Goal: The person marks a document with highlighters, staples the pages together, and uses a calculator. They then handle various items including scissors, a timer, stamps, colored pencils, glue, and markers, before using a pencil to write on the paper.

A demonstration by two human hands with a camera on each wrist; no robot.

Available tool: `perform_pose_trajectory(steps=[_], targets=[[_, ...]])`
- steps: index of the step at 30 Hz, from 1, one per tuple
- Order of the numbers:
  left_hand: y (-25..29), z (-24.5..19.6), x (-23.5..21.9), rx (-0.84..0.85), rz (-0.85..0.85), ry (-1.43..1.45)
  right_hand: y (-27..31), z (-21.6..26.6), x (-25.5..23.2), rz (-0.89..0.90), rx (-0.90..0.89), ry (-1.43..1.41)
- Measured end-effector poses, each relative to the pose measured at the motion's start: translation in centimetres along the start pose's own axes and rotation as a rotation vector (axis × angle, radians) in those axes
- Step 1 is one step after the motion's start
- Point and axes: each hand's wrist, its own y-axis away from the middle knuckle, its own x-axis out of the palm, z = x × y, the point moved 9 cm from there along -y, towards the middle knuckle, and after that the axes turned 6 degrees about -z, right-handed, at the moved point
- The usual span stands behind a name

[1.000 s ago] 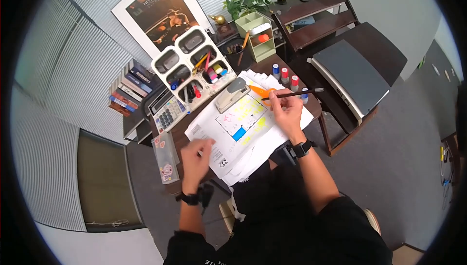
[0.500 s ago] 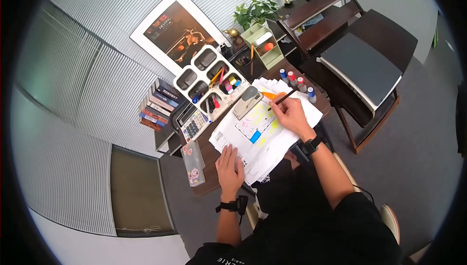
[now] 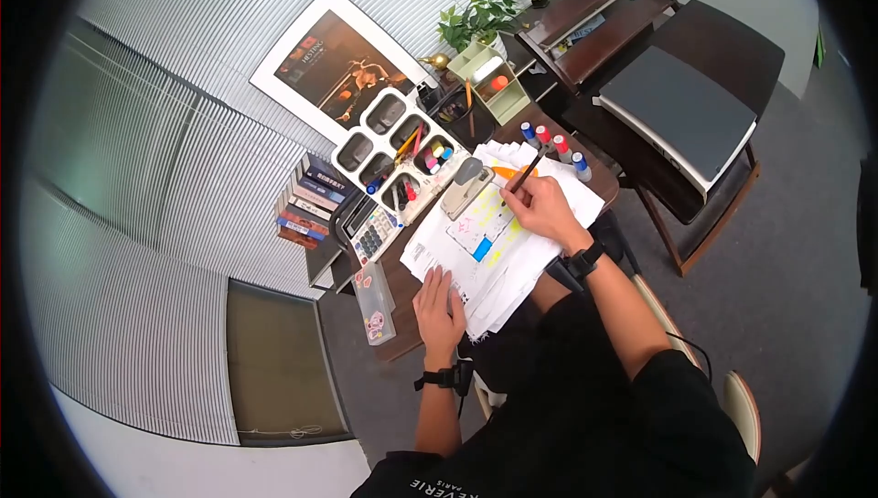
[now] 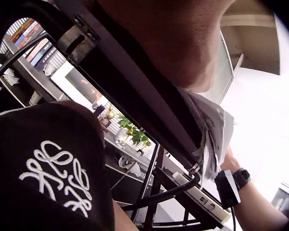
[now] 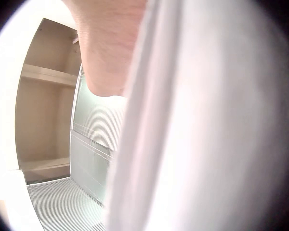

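My right hand (image 3: 549,213) pinches a slim black pen (image 3: 530,171), its lower end over a printed sheet with yellow marks and a blue rectangle (image 3: 481,248). That sheet tops a messy stack of papers (image 3: 430,249). With fingers extended, my left hand (image 3: 439,313) rests on the stack's near left edge. Just beyond the pen lie a beige desk device with a grey rounded lever (image 3: 467,189) and an orange item (image 3: 504,171). The left wrist view shows the heel of the left hand (image 4: 188,57) above the desk edge; in the right wrist view, blurred white paper (image 5: 216,120) covers much.
Left of the papers stand a white compartment organizer (image 3: 352,152) with pens, a calculator (image 3: 373,237) and a clear stickered case (image 3: 373,306). Several small blue- and red-capped bottles (image 3: 562,145) line the right side. A folding chair (image 3: 585,73) holds a grey flat device (image 3: 677,118).
My left hand has come down from the air onto the papers. My right hand keeps the pen, which now stands steeper over the sheet. The head view has shifted.
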Motion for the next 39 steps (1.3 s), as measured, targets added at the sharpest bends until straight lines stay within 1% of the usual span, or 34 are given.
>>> perform_pose_trajectory(steps=[6, 8, 12, 15, 17, 18, 20, 22, 24, 25, 26, 28, 30, 31, 33, 34, 39], targets=[[-0.1, 0.1, -0.1, -0.013, -0.002, 0.008, 0.1, 0.4, 0.1, 0.013, -0.026, 0.006], [-0.3, 0.1, 0.0, -0.013, -0.008, 0.027, 0.0, 0.2, 0.3, 0.052, 0.026, -0.005], [-0.1, -0.1, -0.4, -0.009, -0.018, 0.010, 0.0, 0.6, 0.3, 0.075, 0.032, 0.033], [-0.4, 0.2, -0.3, -0.009, -0.011, 0.023, -0.3, 0.0, 0.5, 0.063, 0.047, 0.030], [-0.4, -0.2, -0.4, 0.035, -0.017, -0.009, -0.2, -0.1, 0.4, 0.034, 0.054, 0.025], [-0.1, 0.1, -0.2, 0.014, -0.016, 0.001, 0.0, -0.4, 0.5, 0.054, 0.058, 0.038], [-0.4, -0.1, -0.5, 0.022, -0.028, 0.003, -0.1, -0.8, 0.7, 0.073, 0.111, 0.087], [-0.3, 0.3, -0.4, 0.003, -0.042, 0.015, -0.3, -0.5, 0.8, 0.073, 0.093, 0.071], [-0.2, 0.4, -0.5, 0.002, -0.037, 0.027, 0.0, -1.2, 1.1, 0.088, 0.141, 0.075], [-0.3, 0.6, -0.7, -0.018, -0.046, 0.027, 0.0, -1.2, 1.1, 0.085, 0.136, 0.076], [-0.4, 0.6, -0.7, -0.001, -0.048, 0.027, 0.1, -1.2, 1.4, 0.105, 0.126, 0.081], [-0.3, 0.6, -1.0, -0.025, -0.076, 0.029, 0.0, -1.1, 1.2, 0.070, 0.124, 0.067], [-0.4, 0.4, -1.3, -0.022, -0.087, 0.036, 0.1, -1.4, 1.6, 0.110, 0.125, 0.074], [-0.4, 0.5, -1.5, -0.046, -0.101, 0.032, 0.0, -1.6, 1.5, 0.099, 0.133, 0.063], [-0.5, 0.5, -1.5, -0.067, -0.091, 0.052, 0.1, -1.9, 1.5, 0.086, 0.140, 0.031], [-0.4, 0.6, -1.7, -0.089, -0.104, 0.048, 0.2, -1.7, 1.6, 0.109, 0.130, 0.032], [-0.6, 0.8, -1.7, -0.102, -0.098, 0.075, 0.0, -1.7, 1.7, 0.112, 0.129, -0.006]])
